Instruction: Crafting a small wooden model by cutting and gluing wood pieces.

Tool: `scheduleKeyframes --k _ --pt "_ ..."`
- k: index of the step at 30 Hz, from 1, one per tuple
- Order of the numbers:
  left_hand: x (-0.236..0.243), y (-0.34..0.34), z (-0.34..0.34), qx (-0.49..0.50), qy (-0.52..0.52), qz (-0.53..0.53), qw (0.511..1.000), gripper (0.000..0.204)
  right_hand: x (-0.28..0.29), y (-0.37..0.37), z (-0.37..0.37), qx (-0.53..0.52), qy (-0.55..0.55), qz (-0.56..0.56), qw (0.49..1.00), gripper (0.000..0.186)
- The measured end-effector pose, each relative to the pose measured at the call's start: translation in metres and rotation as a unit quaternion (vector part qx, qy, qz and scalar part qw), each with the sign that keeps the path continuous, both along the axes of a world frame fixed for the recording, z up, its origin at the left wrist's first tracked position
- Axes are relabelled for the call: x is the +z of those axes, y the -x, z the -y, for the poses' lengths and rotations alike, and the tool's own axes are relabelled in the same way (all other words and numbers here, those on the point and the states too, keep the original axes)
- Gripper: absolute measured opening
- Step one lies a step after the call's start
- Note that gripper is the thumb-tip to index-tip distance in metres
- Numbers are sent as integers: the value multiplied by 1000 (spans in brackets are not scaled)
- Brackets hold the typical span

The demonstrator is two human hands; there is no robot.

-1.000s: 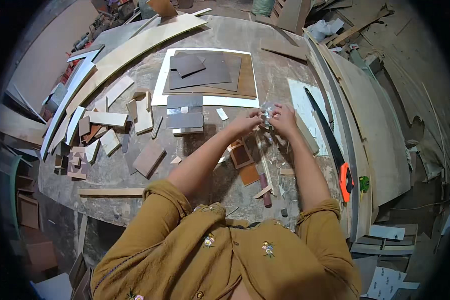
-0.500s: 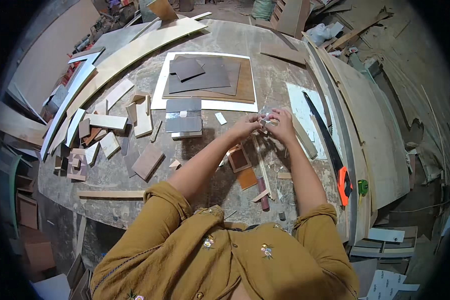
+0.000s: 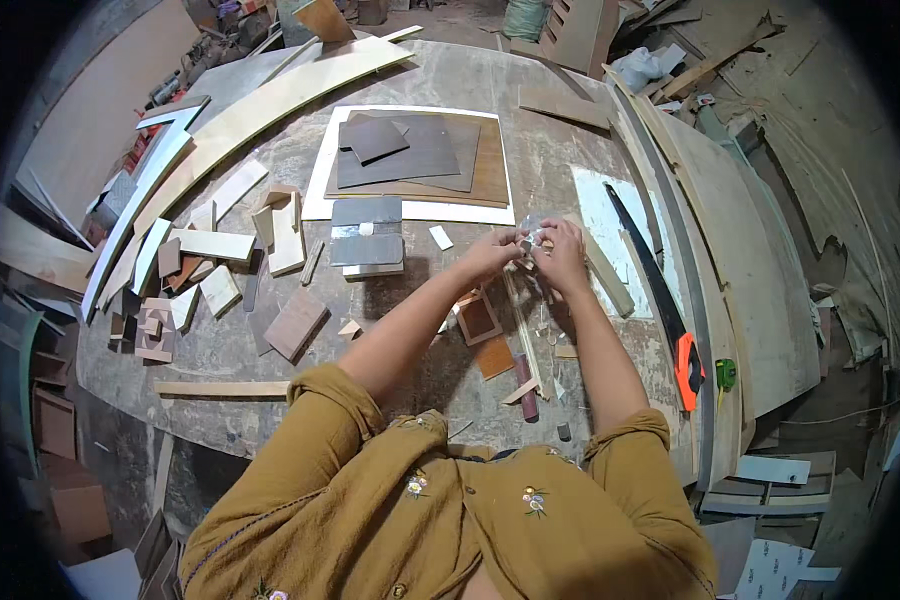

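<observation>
My left hand (image 3: 494,253) and my right hand (image 3: 562,257) meet above the right-centre of the worktable. Their fingertips close on a small clear, shiny piece (image 3: 542,226) that looks like crinkled plastic; the fingers cover most of it. Below my hands lie a small wooden frame (image 3: 479,317), an orange-brown square (image 3: 493,357) and thin wooden strips (image 3: 522,325). To the left of my left hand stands a block-like piece with grey panels (image 3: 367,250). A small white chip (image 3: 441,237) lies between that piece and my left hand.
A handsaw with an orange handle (image 3: 688,372) and a green tape measure (image 3: 726,374) lie at the right. Dark and brown sheets (image 3: 400,150) are stacked on a white board (image 3: 320,200) farther back. Wood offcuts (image 3: 213,243) crowd the left; a long plank (image 3: 260,110) curves behind them.
My hands stay in nearly the same spot, with the fingers shifting slightly on the clear piece. The right hand's fingers have turned a little. Things on the table look unmoved.
</observation>
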State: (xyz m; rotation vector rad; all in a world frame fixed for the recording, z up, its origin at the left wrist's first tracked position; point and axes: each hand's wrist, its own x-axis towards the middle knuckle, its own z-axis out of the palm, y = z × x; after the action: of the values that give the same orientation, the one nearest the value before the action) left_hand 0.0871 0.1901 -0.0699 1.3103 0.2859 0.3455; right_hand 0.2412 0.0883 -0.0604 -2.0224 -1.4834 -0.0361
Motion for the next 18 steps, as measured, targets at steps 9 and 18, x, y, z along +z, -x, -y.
scheduleKeyframes --k 9,18 --pt "7 1 2 15 -14 -35 999 42 0 -16 0 57 -41 -312 948 25" --pt "15 5 14 167 48 35 984 12 35 21 9 53 -101 -262 958 25"
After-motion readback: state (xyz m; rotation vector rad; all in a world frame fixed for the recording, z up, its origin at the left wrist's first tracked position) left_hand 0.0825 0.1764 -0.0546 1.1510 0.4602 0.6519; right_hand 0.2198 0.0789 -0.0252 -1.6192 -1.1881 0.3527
